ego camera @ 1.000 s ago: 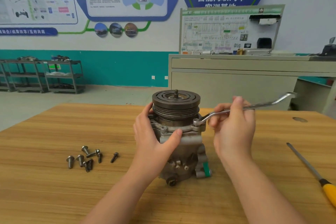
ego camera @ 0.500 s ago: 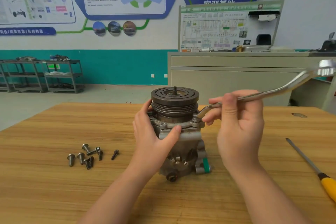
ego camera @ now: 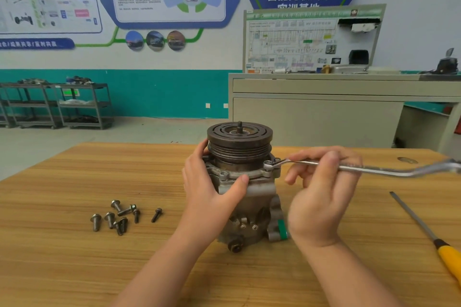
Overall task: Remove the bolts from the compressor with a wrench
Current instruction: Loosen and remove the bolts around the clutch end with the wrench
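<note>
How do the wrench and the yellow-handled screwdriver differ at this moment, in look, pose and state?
The wrench is bare silver metal with a bent shank; the screwdriver has a straight dark shaft and a yellow handle. The wrench is held off the table by the right hand, its ring end on a bolt of the compressor; the screwdriver lies untouched on the table. Both are long, slender tools on the person's right.

Bright even light, wide-angle bowing, slight blur

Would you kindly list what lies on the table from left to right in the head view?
Loose bolts → left hand → compressor → right hand on the wrench → yellow-handled screwdriver.
</note>
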`<action>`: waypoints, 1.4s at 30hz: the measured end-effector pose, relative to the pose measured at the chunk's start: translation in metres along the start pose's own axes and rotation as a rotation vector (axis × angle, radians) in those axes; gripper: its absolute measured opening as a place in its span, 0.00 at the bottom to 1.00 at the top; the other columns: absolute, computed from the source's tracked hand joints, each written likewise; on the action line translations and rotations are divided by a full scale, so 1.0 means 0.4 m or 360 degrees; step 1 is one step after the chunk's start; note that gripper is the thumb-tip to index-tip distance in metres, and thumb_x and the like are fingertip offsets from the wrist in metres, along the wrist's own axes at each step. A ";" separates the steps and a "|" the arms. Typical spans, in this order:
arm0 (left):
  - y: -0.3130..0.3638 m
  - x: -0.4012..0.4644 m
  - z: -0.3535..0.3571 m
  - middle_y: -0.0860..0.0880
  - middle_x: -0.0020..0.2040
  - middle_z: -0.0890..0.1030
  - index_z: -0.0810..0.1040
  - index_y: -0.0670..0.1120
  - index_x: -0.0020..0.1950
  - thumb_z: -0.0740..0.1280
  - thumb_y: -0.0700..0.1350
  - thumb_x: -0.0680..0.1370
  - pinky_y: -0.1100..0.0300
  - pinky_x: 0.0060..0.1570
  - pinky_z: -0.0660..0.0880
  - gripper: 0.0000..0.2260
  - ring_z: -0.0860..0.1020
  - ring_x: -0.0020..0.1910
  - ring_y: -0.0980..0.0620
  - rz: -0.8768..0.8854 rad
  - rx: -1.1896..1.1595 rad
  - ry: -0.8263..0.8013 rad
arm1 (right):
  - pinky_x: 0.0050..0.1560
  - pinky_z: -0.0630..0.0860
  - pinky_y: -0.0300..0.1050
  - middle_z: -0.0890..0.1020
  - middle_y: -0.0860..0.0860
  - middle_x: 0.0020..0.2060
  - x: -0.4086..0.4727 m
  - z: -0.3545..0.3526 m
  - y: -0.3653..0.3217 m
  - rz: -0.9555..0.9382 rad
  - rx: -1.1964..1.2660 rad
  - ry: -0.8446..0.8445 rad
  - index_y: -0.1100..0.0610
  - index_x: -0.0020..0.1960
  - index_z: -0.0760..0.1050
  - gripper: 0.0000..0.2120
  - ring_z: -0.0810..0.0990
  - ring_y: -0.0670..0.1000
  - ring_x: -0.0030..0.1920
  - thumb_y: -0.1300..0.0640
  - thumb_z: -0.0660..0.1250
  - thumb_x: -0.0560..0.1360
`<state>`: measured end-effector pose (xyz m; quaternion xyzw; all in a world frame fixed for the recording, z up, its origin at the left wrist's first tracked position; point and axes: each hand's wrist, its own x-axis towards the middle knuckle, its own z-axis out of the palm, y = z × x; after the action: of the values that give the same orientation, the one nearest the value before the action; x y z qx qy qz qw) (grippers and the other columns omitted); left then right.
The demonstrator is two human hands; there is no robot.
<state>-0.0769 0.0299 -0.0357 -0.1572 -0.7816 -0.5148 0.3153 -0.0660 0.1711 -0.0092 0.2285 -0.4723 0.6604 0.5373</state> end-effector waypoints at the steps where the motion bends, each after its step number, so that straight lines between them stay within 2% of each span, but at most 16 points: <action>1: 0.003 0.000 0.000 0.74 0.61 0.58 0.52 0.68 0.68 0.66 0.66 0.65 0.66 0.63 0.60 0.36 0.60 0.68 0.62 -0.0003 -0.0008 -0.0010 | 0.29 0.71 0.40 0.80 0.49 0.33 0.019 -0.001 0.002 0.0254 0.0091 0.0104 0.51 0.48 0.66 0.08 0.73 0.50 0.25 0.55 0.50 0.83; 4: 0.009 0.001 0.000 0.72 0.63 0.58 0.53 0.66 0.69 0.67 0.64 0.66 0.64 0.65 0.60 0.36 0.60 0.68 0.62 -0.0003 -0.0021 -0.0018 | 0.25 0.72 0.38 0.80 0.50 0.28 0.081 -0.005 0.016 0.0955 0.0386 0.0167 0.55 0.49 0.68 0.09 0.74 0.49 0.23 0.57 0.51 0.85; 7: 0.007 0.000 -0.002 0.72 0.62 0.59 0.53 0.66 0.69 0.67 0.64 0.66 0.63 0.65 0.60 0.36 0.60 0.68 0.62 0.0003 -0.0013 -0.0016 | 0.27 0.75 0.39 0.81 0.52 0.29 0.114 -0.017 0.013 0.1154 0.0607 0.0218 0.57 0.49 0.67 0.08 0.77 0.48 0.26 0.55 0.54 0.84; 11: 0.009 0.002 -0.004 0.75 0.61 0.57 0.51 0.72 0.65 0.66 0.67 0.65 0.62 0.65 0.61 0.34 0.61 0.68 0.62 -0.0009 -0.0025 -0.0042 | 0.28 0.73 0.39 0.82 0.51 0.32 0.107 -0.028 -0.012 0.0552 0.0181 0.0222 0.52 0.47 0.66 0.07 0.75 0.48 0.25 0.51 0.56 0.82; 17: 0.006 0.001 -0.004 0.75 0.61 0.57 0.50 0.71 0.66 0.65 0.66 0.65 0.72 0.59 0.58 0.34 0.60 0.67 0.64 0.0009 0.0002 -0.0008 | 0.33 0.75 0.37 0.80 0.47 0.34 0.043 -0.012 -0.032 -0.0175 -0.0256 -0.0230 0.40 0.48 0.70 0.03 0.79 0.44 0.29 0.46 0.60 0.81; 21: 0.004 0.002 -0.001 0.75 0.60 0.57 0.51 0.72 0.64 0.68 0.65 0.66 0.72 0.59 0.57 0.34 0.60 0.66 0.63 0.0034 0.0022 0.0013 | 0.36 0.77 0.40 0.79 0.50 0.38 0.010 -0.016 -0.016 -0.0651 -0.0465 -0.0585 0.57 0.50 0.73 0.10 0.79 0.46 0.34 0.50 0.61 0.81; 23: 0.004 0.005 0.001 0.73 0.60 0.58 0.53 0.70 0.65 0.72 0.64 0.66 0.70 0.60 0.58 0.36 0.61 0.65 0.62 0.0053 0.0035 0.0036 | 0.41 0.78 0.38 0.80 0.55 0.39 -0.002 -0.014 -0.009 -0.0851 -0.0542 -0.0708 0.60 0.50 0.73 0.10 0.78 0.48 0.39 0.52 0.64 0.80; 25: 0.004 0.006 0.001 0.71 0.61 0.59 0.53 0.67 0.68 0.68 0.66 0.64 0.67 0.62 0.61 0.37 0.62 0.65 0.61 0.0047 0.0045 0.0042 | 0.44 0.76 0.36 0.81 0.57 0.38 -0.012 -0.009 -0.002 -0.0945 -0.0616 -0.0727 0.60 0.49 0.72 0.08 0.78 0.49 0.40 0.54 0.63 0.80; 26: 0.004 0.005 0.000 0.71 0.62 0.59 0.53 0.67 0.69 0.66 0.67 0.64 0.66 0.62 0.61 0.37 0.62 0.66 0.60 0.0035 0.0042 0.0033 | 0.43 0.76 0.37 0.80 0.57 0.38 -0.017 -0.007 0.000 -0.0886 -0.0582 -0.0662 0.58 0.48 0.71 0.09 0.77 0.49 0.40 0.53 0.60 0.82; 28: 0.003 0.002 -0.001 0.73 0.61 0.58 0.52 0.69 0.67 0.65 0.67 0.65 0.68 0.62 0.59 0.35 0.61 0.67 0.62 0.0027 0.0024 0.0018 | 0.39 0.74 0.39 0.79 0.55 0.37 -0.017 -0.002 0.000 -0.0506 -0.0263 -0.0402 0.54 0.47 0.70 0.10 0.76 0.49 0.34 0.53 0.54 0.84; 31: 0.006 0.000 -0.003 0.75 0.61 0.58 0.52 0.71 0.66 0.65 0.66 0.65 0.72 0.60 0.59 0.34 0.60 0.67 0.65 0.0035 -0.0009 0.0006 | 0.29 0.71 0.40 0.80 0.52 0.32 0.020 -0.006 0.005 0.0428 0.0251 0.0186 0.54 0.45 0.68 0.12 0.73 0.50 0.26 0.55 0.51 0.84; 33: 0.008 0.002 -0.003 0.76 0.60 0.58 0.52 0.71 0.65 0.66 0.65 0.65 0.73 0.58 0.59 0.33 0.59 0.66 0.69 0.0031 -0.0023 0.0000 | 0.27 0.72 0.39 0.80 0.53 0.31 0.057 -0.016 0.015 0.1088 0.0590 0.0281 0.56 0.45 0.69 0.13 0.75 0.49 0.25 0.54 0.52 0.84; 35: 0.007 0.002 -0.002 0.78 0.58 0.57 0.52 0.70 0.66 0.68 0.63 0.67 0.74 0.57 0.59 0.34 0.58 0.65 0.70 0.0032 -0.0023 0.0001 | 0.29 0.75 0.39 0.82 0.55 0.33 0.083 -0.024 0.020 0.1349 0.0782 0.0247 0.57 0.45 0.70 0.13 0.77 0.48 0.28 0.52 0.54 0.84; 37: 0.004 0.003 -0.002 0.78 0.58 0.57 0.52 0.69 0.67 0.68 0.63 0.67 0.72 0.58 0.59 0.34 0.60 0.66 0.68 0.0028 -0.0020 -0.0007 | 0.32 0.78 0.40 0.83 0.54 0.35 0.092 -0.028 0.012 0.1137 0.0743 0.0196 0.56 0.46 0.71 0.12 0.80 0.49 0.31 0.51 0.56 0.83; 40: 0.006 0.001 -0.003 0.78 0.59 0.57 0.51 0.72 0.65 0.68 0.61 0.68 0.71 0.59 0.59 0.33 0.60 0.67 0.64 0.0020 -0.0023 -0.0031 | 0.35 0.78 0.42 0.83 0.52 0.37 0.082 -0.031 -0.015 0.0451 0.0180 -0.0050 0.42 0.43 0.74 0.09 0.82 0.50 0.31 0.46 0.59 0.81; 42: 0.005 0.001 -0.003 0.75 0.60 0.57 0.52 0.69 0.68 0.69 0.61 0.68 0.70 0.60 0.59 0.34 0.60 0.68 0.63 0.0023 -0.0005 -0.0020 | 0.36 0.78 0.41 0.82 0.51 0.37 0.067 -0.027 -0.027 0.0118 -0.0096 -0.0239 0.38 0.44 0.72 0.07 0.82 0.49 0.31 0.43 0.60 0.80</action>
<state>-0.0756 0.0296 -0.0338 -0.1666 -0.7816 -0.5126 0.3138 -0.0624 0.1936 0.0117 0.2435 -0.5391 0.6462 0.4822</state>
